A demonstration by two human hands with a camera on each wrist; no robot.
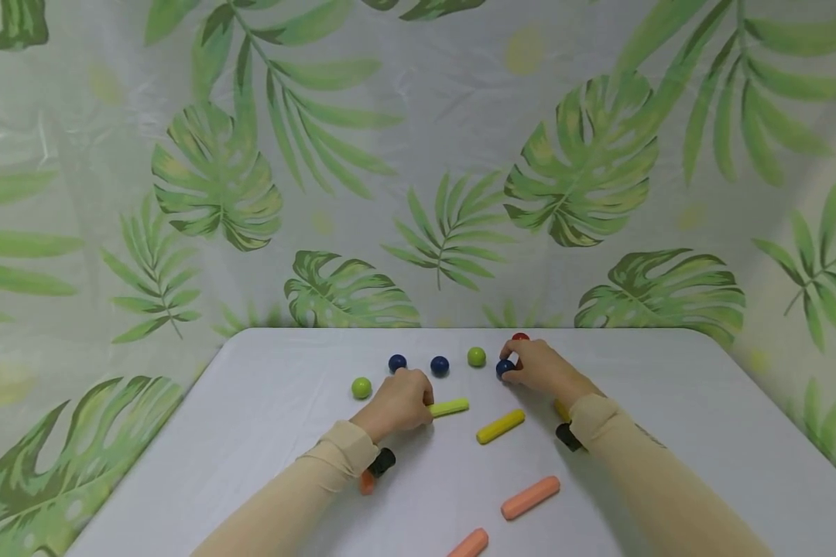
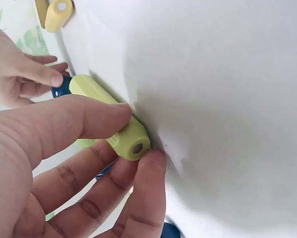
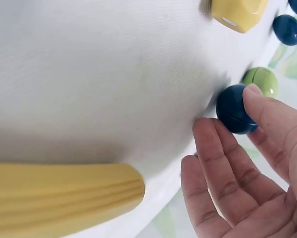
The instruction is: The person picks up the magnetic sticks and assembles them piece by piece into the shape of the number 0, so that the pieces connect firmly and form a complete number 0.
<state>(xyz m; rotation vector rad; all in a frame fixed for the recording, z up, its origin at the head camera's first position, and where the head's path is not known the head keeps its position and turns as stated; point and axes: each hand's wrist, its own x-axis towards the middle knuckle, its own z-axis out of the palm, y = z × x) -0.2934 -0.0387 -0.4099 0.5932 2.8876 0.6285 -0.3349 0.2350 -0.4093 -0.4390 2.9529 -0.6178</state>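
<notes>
My left hand pinches a light green stick between thumb and fingers; the left wrist view shows a small round metal inset in the stick's near end. Farther right, my right hand holds a dark blue ball with thumb and fingertips, close over the white table. A green ball lies left of that hand, and a red ball shows partly behind it. Just beyond the left hand are two more blue balls, one partly covered by it and one in plain sight.
Another green ball lies left of the left hand. A yellow stick rests between the arms; a second yellow one is mostly hidden by the right wrist. Coral sticks lie nearer, one partly under the left forearm. Leaf-patterned cloth hangs behind.
</notes>
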